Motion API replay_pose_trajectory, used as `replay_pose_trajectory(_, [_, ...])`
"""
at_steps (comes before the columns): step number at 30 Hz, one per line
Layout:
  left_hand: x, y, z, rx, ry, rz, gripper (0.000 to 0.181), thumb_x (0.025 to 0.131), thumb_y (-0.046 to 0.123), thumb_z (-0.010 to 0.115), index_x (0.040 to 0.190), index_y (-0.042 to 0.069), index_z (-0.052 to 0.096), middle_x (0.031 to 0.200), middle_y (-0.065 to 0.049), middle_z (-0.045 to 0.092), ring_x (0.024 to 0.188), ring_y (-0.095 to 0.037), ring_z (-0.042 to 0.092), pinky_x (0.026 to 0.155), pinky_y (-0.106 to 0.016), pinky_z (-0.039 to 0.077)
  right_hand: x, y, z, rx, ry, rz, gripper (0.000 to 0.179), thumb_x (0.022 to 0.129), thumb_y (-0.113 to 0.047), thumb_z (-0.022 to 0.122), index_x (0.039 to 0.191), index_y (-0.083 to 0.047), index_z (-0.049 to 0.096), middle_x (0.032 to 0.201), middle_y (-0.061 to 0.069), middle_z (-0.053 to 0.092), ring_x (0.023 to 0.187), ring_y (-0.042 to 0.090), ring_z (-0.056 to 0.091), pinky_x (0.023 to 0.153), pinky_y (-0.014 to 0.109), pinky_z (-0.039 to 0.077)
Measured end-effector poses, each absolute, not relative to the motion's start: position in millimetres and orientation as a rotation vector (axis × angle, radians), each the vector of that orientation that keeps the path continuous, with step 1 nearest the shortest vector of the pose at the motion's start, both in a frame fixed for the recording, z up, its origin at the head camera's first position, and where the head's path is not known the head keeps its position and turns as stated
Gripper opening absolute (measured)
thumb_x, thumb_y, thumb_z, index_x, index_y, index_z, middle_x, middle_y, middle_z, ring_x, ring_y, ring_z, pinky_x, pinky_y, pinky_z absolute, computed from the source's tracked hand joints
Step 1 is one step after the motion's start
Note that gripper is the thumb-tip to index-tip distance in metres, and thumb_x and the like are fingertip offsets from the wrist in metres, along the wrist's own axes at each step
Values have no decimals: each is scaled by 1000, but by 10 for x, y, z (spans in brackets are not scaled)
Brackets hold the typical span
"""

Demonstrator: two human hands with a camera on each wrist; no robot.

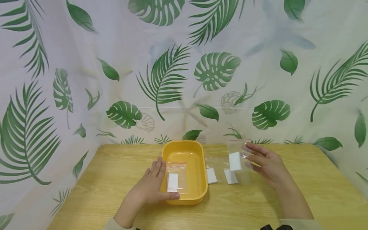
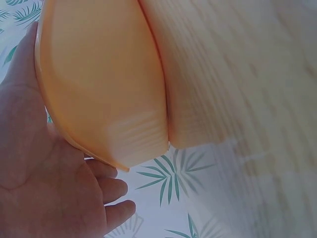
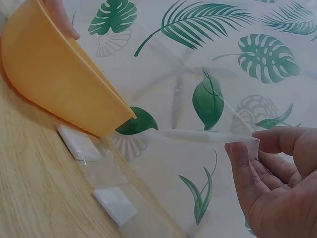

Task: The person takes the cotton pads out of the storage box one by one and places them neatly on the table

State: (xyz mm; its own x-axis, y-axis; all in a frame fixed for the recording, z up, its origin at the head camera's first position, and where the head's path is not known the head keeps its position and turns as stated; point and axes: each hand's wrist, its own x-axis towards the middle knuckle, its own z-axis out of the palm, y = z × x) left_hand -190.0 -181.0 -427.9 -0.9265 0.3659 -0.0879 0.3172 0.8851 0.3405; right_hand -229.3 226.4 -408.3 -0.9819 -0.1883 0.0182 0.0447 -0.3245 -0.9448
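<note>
My left hand [image 1: 149,188] rests along the left rim of a yellow plastic box [image 1: 206,179], fingers straight and thumb over its near edge. In the left wrist view, the palm [image 2: 39,183] lies against the box's outer wall [image 2: 104,74]. Right of the box, my right hand [image 1: 268,167] pinches the right edge of a clear zip bag [image 1: 233,146] with a flat white piece inside, lifted above the table. The right wrist view shows that bag nearly edge-on between thumb and fingers [image 3: 242,163]. Inside the box lies bagged white material [image 1: 173,180]; whether it is one bag or more, I cannot tell.
Two more clear bags with white pieces, one [image 1: 211,175] close to the box and another [image 1: 231,177] under the raised bag, lie on the wooden table [image 1: 115,166]. A leaf-patterned cloth [image 1: 178,80] hangs behind the table's far edge.
</note>
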Motion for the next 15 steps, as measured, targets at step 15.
replay_pose_trajectory(15, [-1900, -1809, -4286, 526, 2905, 493, 128, 74, 82, 62, 159, 0, 13, 166, -16, -6, 153, -35, -2, 123, -54, 11, -2307, 2364, -4109, -128, 1779, -2429, 37, 96, 0, 62, 130, -16, 67, 118, -12, 71, 103, 6, 70, 80, 24, 59])
